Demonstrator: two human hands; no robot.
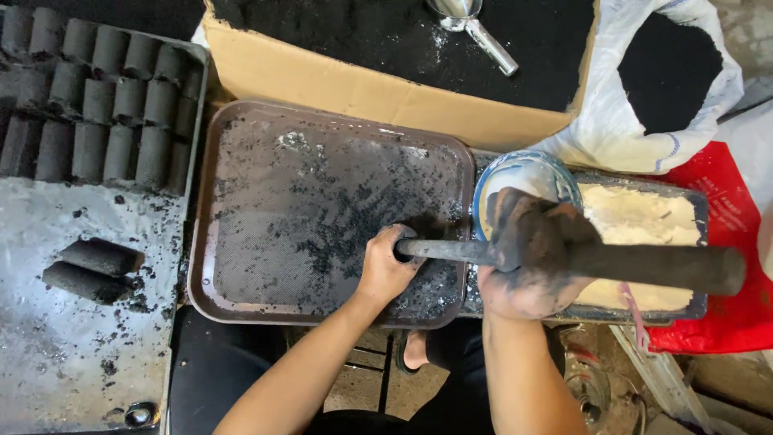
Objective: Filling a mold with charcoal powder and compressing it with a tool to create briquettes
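— Roughly level, then: long dark metal tool (596,262) lying across the right edge of the brown tray (241,298), thick handle running off to the right.
— And gripped how?
— Left hand (386,270) clenched around the narrow tip, over the soot-strewn tray; right hand (531,258), blackened, wrapped around the shaft midway, above a blue-and-white bowl (515,173).
— Around that?
— Dish of pale powder (636,217) under the handle, cardboard box of black powder (362,89) behind with a metal scoop (475,28), white sack (620,121) beside, dark cylinders (97,105) racked at far left, two loose (93,270) on the grey worktop (64,346).
— Hidden?
— Tool's tip, inside the left fist; bowl's contents too.
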